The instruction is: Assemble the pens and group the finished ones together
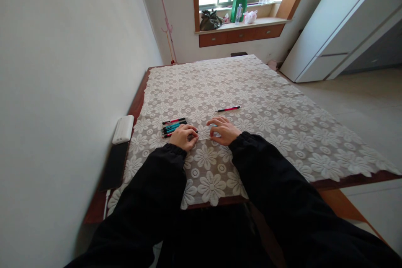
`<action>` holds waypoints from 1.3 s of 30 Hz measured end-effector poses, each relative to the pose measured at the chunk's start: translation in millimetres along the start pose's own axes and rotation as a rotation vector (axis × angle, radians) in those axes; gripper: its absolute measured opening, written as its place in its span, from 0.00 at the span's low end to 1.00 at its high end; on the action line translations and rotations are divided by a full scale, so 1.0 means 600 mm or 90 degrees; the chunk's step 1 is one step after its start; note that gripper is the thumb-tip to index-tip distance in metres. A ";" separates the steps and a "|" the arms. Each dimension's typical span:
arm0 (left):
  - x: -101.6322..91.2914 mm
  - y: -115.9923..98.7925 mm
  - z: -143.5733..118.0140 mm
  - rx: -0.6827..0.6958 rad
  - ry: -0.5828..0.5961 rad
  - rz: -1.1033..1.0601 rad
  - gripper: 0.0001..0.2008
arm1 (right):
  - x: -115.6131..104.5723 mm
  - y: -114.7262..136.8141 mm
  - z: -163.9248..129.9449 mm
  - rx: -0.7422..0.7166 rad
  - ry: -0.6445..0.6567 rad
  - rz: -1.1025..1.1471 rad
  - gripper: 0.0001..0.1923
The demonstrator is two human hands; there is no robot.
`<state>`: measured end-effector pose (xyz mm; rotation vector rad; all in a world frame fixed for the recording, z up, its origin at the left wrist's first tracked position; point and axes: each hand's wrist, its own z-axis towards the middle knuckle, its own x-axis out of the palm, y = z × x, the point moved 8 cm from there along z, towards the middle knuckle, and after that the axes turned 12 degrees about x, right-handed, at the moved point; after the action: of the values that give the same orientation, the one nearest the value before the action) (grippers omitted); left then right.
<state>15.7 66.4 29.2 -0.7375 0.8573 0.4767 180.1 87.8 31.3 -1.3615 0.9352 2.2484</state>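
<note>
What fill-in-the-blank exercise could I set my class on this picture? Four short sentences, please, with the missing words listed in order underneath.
1. The group of writing tools lies beside the person's ____ hand.
2. The tablecloth is patterned with rings and large white ____.
3. The upright bag on the windowsill is ____ in colour.
4. Both sleeves are ____ in colour.

Missing words: left; flowers; green; black.

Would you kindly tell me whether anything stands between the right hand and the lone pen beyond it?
Nothing visible does: only patterned tablecloth lies between the right hand and the lone red-and-black pen.
</note>
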 end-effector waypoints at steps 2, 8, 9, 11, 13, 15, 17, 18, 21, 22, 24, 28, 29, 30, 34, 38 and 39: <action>0.000 0.000 0.000 0.000 -0.001 -0.002 0.01 | 0.002 -0.001 0.001 0.002 0.000 0.003 0.03; -0.001 -0.002 0.001 -0.004 0.002 -0.005 0.01 | 0.000 0.002 0.002 0.006 -0.007 0.003 0.04; -0.001 -0.002 0.002 -0.005 0.004 -0.006 0.01 | 0.000 0.003 0.002 0.009 -0.006 0.002 0.04; -0.001 -0.002 0.002 -0.007 0.006 -0.005 0.01 | -0.001 0.003 0.002 0.012 -0.004 -0.001 0.04; -0.001 -0.002 0.002 -0.006 0.006 -0.004 0.01 | 0.000 0.003 0.002 0.016 -0.002 -0.004 0.04; -0.001 -0.003 0.003 -0.004 0.007 -0.003 0.01 | 0.001 0.002 0.002 0.019 -0.001 -0.003 0.04; -0.002 -0.003 0.003 -0.003 0.007 -0.001 0.01 | 0.002 0.001 0.002 0.020 -0.001 -0.002 0.04; -0.002 -0.004 0.003 -0.003 0.005 -0.001 0.01 | 0.002 0.001 0.002 0.019 -0.002 -0.002 0.04; -0.003 -0.004 0.003 -0.007 0.003 -0.002 0.01 | 0.003 0.000 0.002 0.017 -0.003 -0.001 0.04; -0.003 -0.004 0.003 -0.008 0.002 -0.002 0.01 | 0.003 0.000 0.002 0.016 -0.002 -0.001 0.04; -0.004 -0.003 0.002 -0.010 0.000 -0.003 0.01 | 0.001 0.000 0.002 0.013 -0.007 0.000 0.04; -0.001 -0.002 0.001 -0.008 -0.001 -0.002 0.01 | -0.015 -0.004 0.002 0.019 -0.055 0.008 0.02; 0.000 -0.001 0.001 -0.007 -0.001 0.000 0.01 | -0.018 -0.006 0.002 0.026 -0.069 0.007 0.01; 0.000 0.000 0.000 -0.007 -0.001 0.001 0.01 | -0.020 -0.009 0.002 0.035 -0.077 0.005 0.02; 0.001 0.003 0.000 -0.008 -0.006 -0.001 0.01 | -0.013 -0.017 0.003 0.066 -0.068 -0.008 0.03; 0.000 0.003 0.000 -0.016 -0.003 -0.006 0.01 | -0.005 -0.023 0.004 0.084 -0.048 -0.008 0.03; 0.000 0.004 0.000 -0.018 -0.003 -0.008 0.01 | -0.004 -0.024 0.005 0.088 -0.045 -0.007 0.03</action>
<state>14.6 68.0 28.3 -0.7666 0.8434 0.4800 188.1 100.2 29.4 -1.2170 1.0346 2.1657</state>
